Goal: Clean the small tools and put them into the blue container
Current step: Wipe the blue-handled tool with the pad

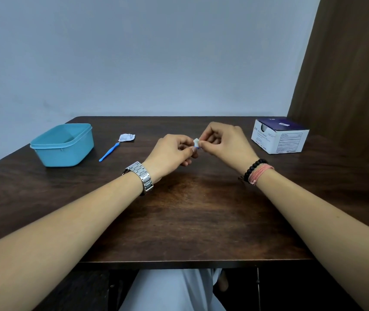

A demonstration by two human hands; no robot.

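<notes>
My left hand (171, 151) and my right hand (223, 142) meet above the middle of the dark wooden table (190, 209). The right hand pinches a small white swab (196, 141) between thumb and fingers. The left hand pinches a small blue tool (196, 147), of which only a tip shows against the swab. A second blue tool (109, 151) with a thin handle lies on the table to the left. The blue container (63, 144) stands open at the far left; its inside looks bare from here.
A torn white wrapper (127, 137) lies at the far end of the loose blue tool. A white and purple box (278, 135) of swabs stands at the back right. A brown wall panel (347, 75) borders the table on the right.
</notes>
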